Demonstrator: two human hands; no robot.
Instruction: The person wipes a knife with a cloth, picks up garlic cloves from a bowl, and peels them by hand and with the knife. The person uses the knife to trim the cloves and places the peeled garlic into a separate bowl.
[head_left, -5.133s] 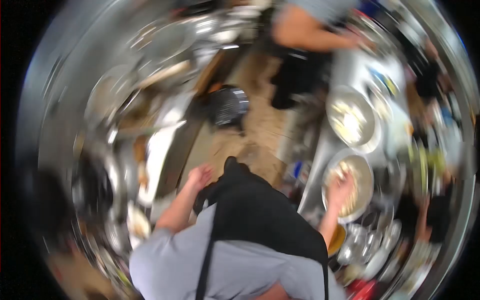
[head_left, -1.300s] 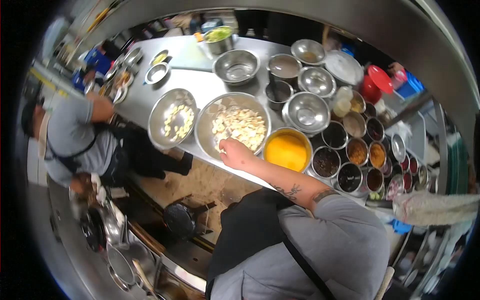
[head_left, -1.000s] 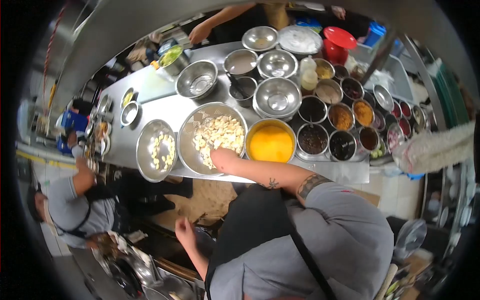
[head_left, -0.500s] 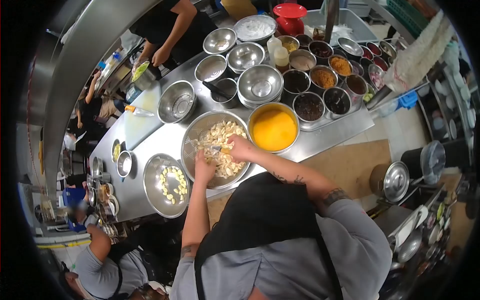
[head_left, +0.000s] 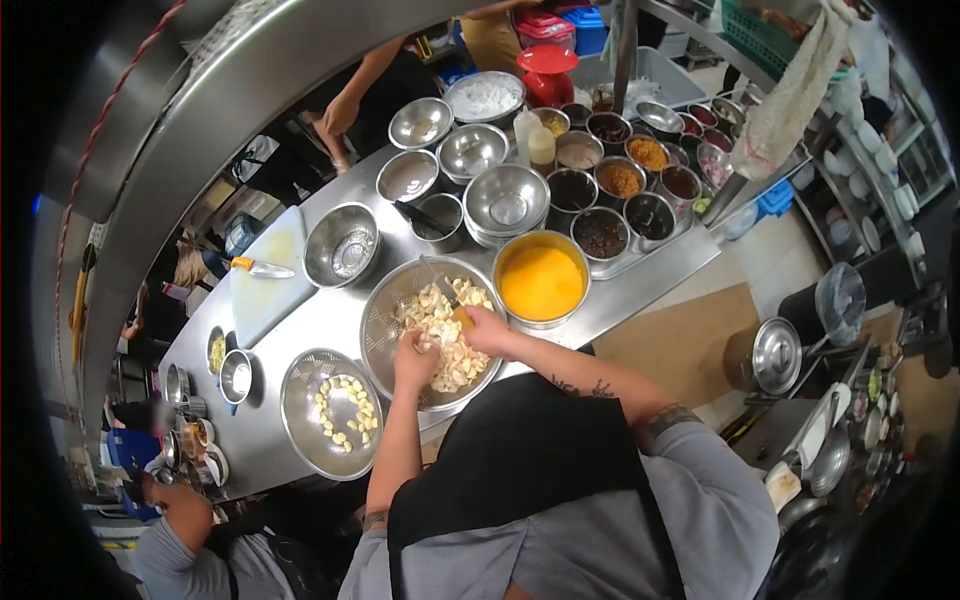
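Observation:
A large perforated metal colander [head_left: 376, 335] holds a heap of garlic cloves in pale skins [head_left: 455, 368]. Over its right side, my right hand [head_left: 492, 333] is closed round the yellow handle of a knife [head_left: 462, 316], whose blade points up and away from me. My left hand [head_left: 416, 362] is over the heap at the colander's near left, its fingers pinched on what looks like a garlic clove, partly hidden by the fingertips. Left of the colander, a second perforated bowl [head_left: 300, 405] contains peeled garlic cloves [head_left: 345, 392].
A pot of yellow liquid [head_left: 543, 282] stands right of the colander. Behind are stacked metal bowls [head_left: 506, 200] and several sauce containers [head_left: 601, 233]. Another knife [head_left: 264, 268] lies on a white cutting board [head_left: 262, 305]. A co-worker's arm [head_left: 345, 108] shows across the table.
My knife's blade has swung from beside my left hand to pointing away from me. My hands are slightly farther apart. The view has shifted, and the co-worker's pot of greens is out of sight.

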